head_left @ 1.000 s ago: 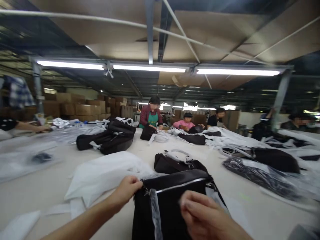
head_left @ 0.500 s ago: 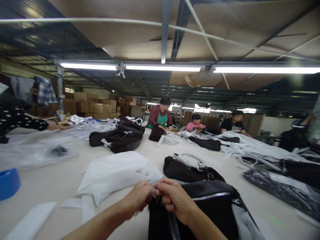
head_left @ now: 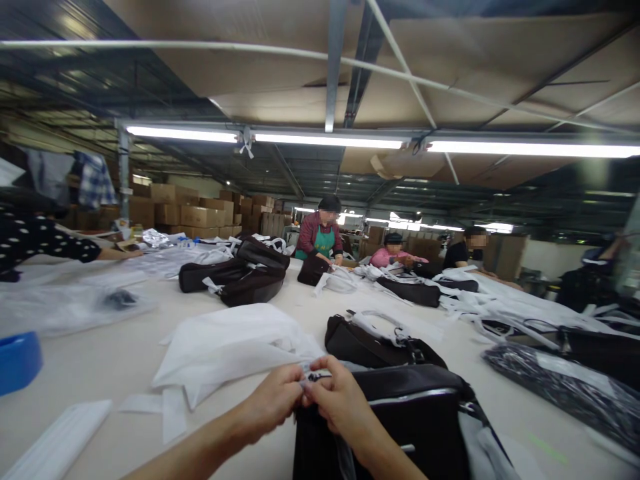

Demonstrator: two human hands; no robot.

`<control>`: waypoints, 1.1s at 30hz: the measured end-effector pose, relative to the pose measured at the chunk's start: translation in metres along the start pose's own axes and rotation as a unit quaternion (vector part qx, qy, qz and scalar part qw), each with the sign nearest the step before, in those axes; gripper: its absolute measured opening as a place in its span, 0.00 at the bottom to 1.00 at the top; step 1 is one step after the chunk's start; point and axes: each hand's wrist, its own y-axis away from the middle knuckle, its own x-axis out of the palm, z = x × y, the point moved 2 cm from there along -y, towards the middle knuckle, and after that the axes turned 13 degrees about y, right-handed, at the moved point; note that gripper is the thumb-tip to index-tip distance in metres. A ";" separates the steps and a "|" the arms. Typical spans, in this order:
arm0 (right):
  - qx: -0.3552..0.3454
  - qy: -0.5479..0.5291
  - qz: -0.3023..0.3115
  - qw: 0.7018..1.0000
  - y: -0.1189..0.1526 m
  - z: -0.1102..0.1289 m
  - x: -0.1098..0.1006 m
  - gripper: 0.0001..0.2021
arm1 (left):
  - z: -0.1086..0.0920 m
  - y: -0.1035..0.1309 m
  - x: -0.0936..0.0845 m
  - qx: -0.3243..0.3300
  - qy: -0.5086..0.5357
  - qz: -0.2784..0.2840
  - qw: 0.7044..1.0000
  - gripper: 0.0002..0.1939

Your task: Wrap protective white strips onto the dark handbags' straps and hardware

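Observation:
A black handbag point(head_left: 400, 420) with a silver zip lies in front of me on the pale table point(head_left: 240, 460). At its upper left corner my left hand point(head_left: 276, 400) pinches a small metal strap fitting point(head_left: 317, 377), partly covered by thin translucent wrap. From the other side my right hand point(head_left: 343, 407) closes its thumb and fingers on the same fitting, the index finger raised and bent. Just behind sits another black handbag point(head_left: 383, 340), its handle point(head_left: 377, 325) wrapped in white. To the left of my hands spreads a crumpled white sheet point(head_left: 225, 343).
A blue tape dispenser-like object point(head_left: 19, 363) and a folded white strip point(head_left: 63, 440) lie left. A plastic-wrapped dark bundle point(head_left: 570, 380) is at right. More black bags point(head_left: 240, 270) lie farther back. Co-workers point(head_left: 320, 233) stand across the table; a dotted sleeve point(head_left: 45, 243) reaches in from the left.
My fingers have shifted around the fitting: the right index finger has lifted and more of the dark metal shows between my hands. The bag has barely moved.

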 end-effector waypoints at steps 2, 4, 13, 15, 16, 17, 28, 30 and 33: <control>-0.012 0.018 -0.010 1.000 -0.004 -0.006 0.001 0.26 | 0.000 -0.001 0.000 -0.006 -0.001 -0.003 1.000 0.07; -0.020 0.024 -0.035 0.999 -0.008 -0.012 0.001 0.24 | 0.000 -0.001 0.000 -0.009 0.006 -0.003 1.000 0.07; -0.040 0.065 -0.094 0.993 -0.009 -0.023 0.004 0.17 | 0.000 0.001 0.003 -0.006 0.031 0.000 1.000 0.06; -0.020 0.093 -0.100 0.990 -0.009 -0.018 0.004 0.16 | 0.001 0.002 0.004 -0.006 0.031 -0.002 0.999 0.06; -0.005 0.106 -0.100 0.989 -0.008 -0.016 0.005 0.16 | 0.002 0.002 0.004 -0.005 0.031 -0.004 0.999 0.06; 0.013 0.116 -0.098 0.988 -0.008 -0.012 0.005 0.16 | 0.003 0.001 0.004 -0.005 0.031 -0.007 0.999 0.06; 0.046 0.130 -0.088 0.987 0.003 0.002 0.006 0.14 | 0.012 0.010 0.006 0.110 -0.016 -0.032 0.993 0.22; 0.028 0.129 -0.077 0.988 0.004 0.001 0.005 0.12 | 0.009 0.015 0.008 0.146 -0.056 -0.038 0.987 0.22; 0.000 0.121 -0.052 0.991 0.006 0.000 0.005 0.08 | 0.006 0.019 0.011 0.148 -0.096 -0.048 0.983 0.20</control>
